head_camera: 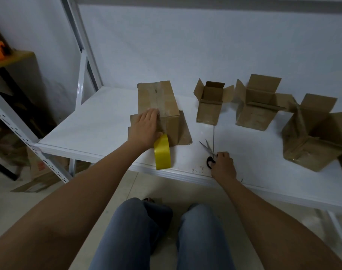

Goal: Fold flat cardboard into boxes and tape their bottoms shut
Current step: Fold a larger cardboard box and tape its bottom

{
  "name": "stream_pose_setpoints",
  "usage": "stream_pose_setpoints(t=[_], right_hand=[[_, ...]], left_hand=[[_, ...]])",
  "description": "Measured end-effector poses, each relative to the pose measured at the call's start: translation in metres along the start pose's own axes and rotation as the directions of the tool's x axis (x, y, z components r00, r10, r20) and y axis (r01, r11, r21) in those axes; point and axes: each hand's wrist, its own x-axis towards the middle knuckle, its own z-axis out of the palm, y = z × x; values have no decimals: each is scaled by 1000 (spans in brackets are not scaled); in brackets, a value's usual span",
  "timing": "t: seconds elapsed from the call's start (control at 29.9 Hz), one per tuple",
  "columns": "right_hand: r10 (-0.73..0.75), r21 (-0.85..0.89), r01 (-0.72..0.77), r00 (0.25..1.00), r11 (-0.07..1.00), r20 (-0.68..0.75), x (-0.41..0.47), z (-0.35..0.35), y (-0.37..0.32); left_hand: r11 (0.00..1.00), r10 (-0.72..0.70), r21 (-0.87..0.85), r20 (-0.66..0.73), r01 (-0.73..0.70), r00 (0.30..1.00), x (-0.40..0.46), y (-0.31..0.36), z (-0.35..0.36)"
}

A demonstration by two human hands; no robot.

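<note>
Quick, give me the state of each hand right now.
Left hand: open, pressing flat on the taped box.
Right hand: closed, its grip on the scissors handles.

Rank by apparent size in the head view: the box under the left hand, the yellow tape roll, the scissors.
1. Box under the left hand, clearly largest.
2. Yellow tape roll.
3. Scissors, partly hidden by the right hand; close to the roll, so that order is unsure.

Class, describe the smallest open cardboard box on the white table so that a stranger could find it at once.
Start at the white table and find the three open boxes along its right half. The smallest open box is the leftmost of these, just right of the taped box under the left hand. It is narrower than its two neighbours, and the scissors lie in front of it.
</note>
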Motion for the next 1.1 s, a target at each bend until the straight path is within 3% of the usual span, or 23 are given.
stream_pose_setpoints(t=[0.1, 0.23, 0.43, 0.67, 0.8, 0.94, 1.04, 1.1], right_hand=[[25, -30, -25, 1000, 999, 9, -1, -2, 3], [57, -119, -46, 995, 992, 88, -7, -9, 5], [-52, -234, 118, 961, 965, 271, -14, -31, -6], [-209, 50, 203, 958, 978, 196, -24, -53, -28], [-285, -5, 296, 924, 955, 255, -27, -74, -46], [-383, 70, 380, 876, 922, 294, -26, -88, -63], [-364, 138, 337, 880, 931, 306, -24, -97, -76], [-361, 155, 328, 877, 932, 317, -20, -101, -82]], left_hand=[[997, 9, 79, 45, -13, 999, 1, 0, -6], [996, -10, 94, 7, 9, 1000, 4, -1, -12], [1000, 2, -10, 48, -2, 999, -6, -3, -15], [986, -42, -161, -3, 41, 999, -31, -7, -20], [957, -108, -280, -105, 75, 989, -46, -1, -19], [837, -317, -495, -96, 232, 943, -56, 10, -14], [633, -402, -671, 142, 386, 905, -58, 20, -17], [488, -376, -736, 308, 469, 874, -57, 24, -13]])
